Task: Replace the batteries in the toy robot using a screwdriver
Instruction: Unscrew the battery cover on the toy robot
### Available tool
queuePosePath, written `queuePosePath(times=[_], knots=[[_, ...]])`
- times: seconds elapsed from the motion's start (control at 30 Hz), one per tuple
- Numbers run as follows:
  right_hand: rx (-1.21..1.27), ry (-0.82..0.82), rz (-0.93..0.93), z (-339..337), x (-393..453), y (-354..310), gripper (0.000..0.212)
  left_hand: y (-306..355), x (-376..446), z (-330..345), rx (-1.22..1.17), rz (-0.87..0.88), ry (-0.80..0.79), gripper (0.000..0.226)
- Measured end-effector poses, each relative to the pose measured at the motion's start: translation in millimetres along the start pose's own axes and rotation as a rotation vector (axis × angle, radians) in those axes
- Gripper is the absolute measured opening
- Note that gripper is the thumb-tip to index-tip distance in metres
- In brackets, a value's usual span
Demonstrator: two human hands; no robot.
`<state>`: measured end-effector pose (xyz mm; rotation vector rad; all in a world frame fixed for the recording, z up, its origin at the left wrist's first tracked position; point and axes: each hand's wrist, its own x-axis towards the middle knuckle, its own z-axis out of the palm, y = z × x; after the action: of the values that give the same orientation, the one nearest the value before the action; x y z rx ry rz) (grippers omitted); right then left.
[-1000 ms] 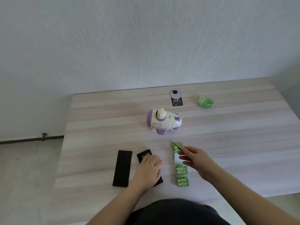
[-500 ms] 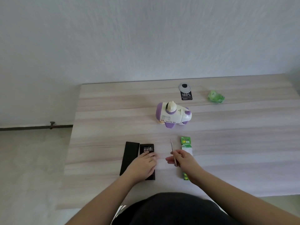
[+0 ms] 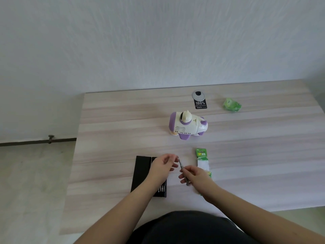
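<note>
Centrally, right hand (image 3: 195,175) grips slim grey metal screwdriver (image 3: 182,169); left hand (image 3: 162,166) pinches its tip above black bit case (image 3: 141,173); white-and-purple toy robot (image 3: 188,125) beyond.

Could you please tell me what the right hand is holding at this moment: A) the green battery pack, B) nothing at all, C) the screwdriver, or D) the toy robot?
C: the right hand grips the thin metal screwdriver, whose tip points up toward the left hand; the toy robot and the battery pack lie untouched on the table.
</note>
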<state>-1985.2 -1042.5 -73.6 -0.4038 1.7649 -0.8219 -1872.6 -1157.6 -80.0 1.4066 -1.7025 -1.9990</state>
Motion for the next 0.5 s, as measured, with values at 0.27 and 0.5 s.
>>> queuePosePath(times=[0.27,0.5], knots=[[-0.028,0.009,-0.022,5.1,-5.1,5.3,0.016,-8.6,2.1,1.1,-0.053,-0.004,0.022,0.013],[0.012,0.069,0.035,8.4,0.2,14.1,0.018,-20.4,10.1,3.1,0.084,-0.005,0.130,0.011]])
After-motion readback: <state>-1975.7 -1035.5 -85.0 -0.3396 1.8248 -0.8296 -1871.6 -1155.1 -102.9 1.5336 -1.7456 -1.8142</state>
